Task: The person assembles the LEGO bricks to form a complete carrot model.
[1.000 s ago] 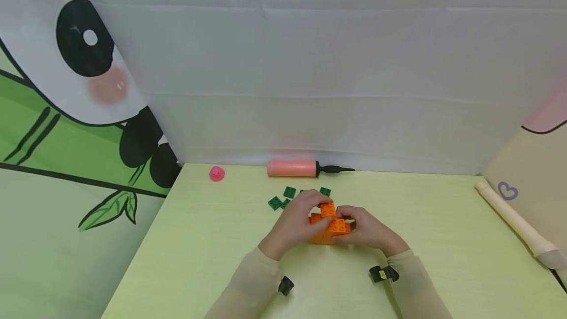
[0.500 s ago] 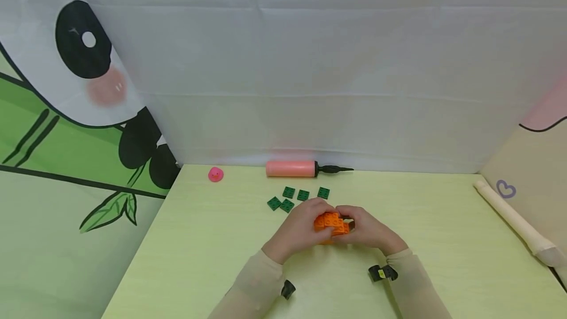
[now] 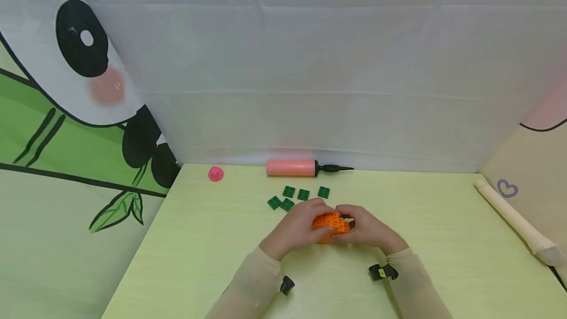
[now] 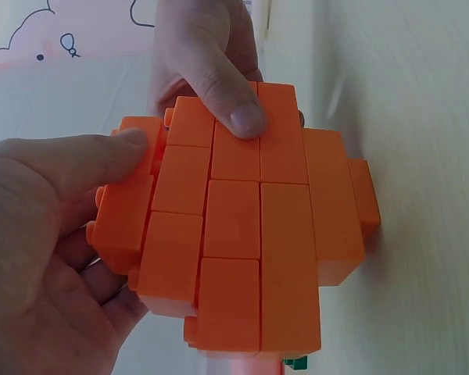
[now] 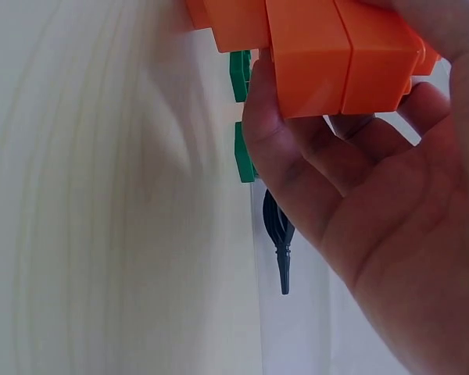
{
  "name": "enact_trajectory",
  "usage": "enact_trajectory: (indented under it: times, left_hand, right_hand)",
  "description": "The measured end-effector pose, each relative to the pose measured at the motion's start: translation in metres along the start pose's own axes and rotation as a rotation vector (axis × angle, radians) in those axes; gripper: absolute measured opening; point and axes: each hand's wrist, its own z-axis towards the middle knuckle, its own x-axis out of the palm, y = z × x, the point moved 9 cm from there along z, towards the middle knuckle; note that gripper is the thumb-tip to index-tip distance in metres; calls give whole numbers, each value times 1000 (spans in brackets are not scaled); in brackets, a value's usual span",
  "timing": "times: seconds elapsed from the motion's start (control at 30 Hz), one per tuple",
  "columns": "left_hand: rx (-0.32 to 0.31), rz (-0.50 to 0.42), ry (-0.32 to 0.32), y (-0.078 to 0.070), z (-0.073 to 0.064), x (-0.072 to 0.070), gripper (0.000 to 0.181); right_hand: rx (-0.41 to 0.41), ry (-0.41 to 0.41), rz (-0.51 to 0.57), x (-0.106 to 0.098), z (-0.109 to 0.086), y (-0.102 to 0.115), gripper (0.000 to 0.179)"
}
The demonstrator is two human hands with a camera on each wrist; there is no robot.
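Both hands hold a stepped structure of orange building bricks (image 3: 333, 221) just above or on the table. Its joined bricks (image 4: 233, 220) face the left wrist view, with studs along the upper side. My left hand (image 3: 298, 229) pinches the top row, its thumb on an upper brick and its fingers behind. From the other side my right hand (image 3: 371, 231) grips the structure, thumb on the near face (image 4: 211, 78). In the right wrist view its fingers curl behind the orange bricks (image 5: 313, 70). The far face is mostly hidden.
Several flat green bricks (image 3: 303, 194) lie behind the hands. A pink hand pump (image 3: 291, 168) with a black nozzle (image 3: 335, 168) lies along the table's back edge, and a small pink duck (image 3: 215, 174) is at back left. Cloth walls (image 3: 283, 63) surround the table.
The left hand has brought an orange brick that stood higher down onto the top of the structure. That hand moved slightly down and right, uncovering more green bricks. The right hand barely moved.
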Motion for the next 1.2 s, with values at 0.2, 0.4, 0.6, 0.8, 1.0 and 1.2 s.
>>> enact_trajectory:
  times: [0.2, 0.4, 0.6, 0.8, 1.0, 1.2]
  left_hand:
    - [23, 30, 14, -4, -9, 2, 28]
    - [39, 53, 11, -6, -9, 3, 28]
    - [32, 75, 13, -5, -11, 5, 33]
    - [35, 66, 2, -4, -13, 7, 33]
    - [24, 43, 10, -3, -13, 8, 31]
    - [-6, -16, 20, 2, -14, 7, 31]
  right_hand:
    - [18, -20, -7, 10, -7, 3, 31]
    - [39, -16, 1, 10, -8, 4, 32]
    - [38, -16, -8, 9, -7, 5, 32]
    - [42, -15, 6, 10, -6, 5, 32]
    - [44, -20, 18, 10, -8, 7, 32]
    - [36, -19, 12, 11, -8, 10, 31]
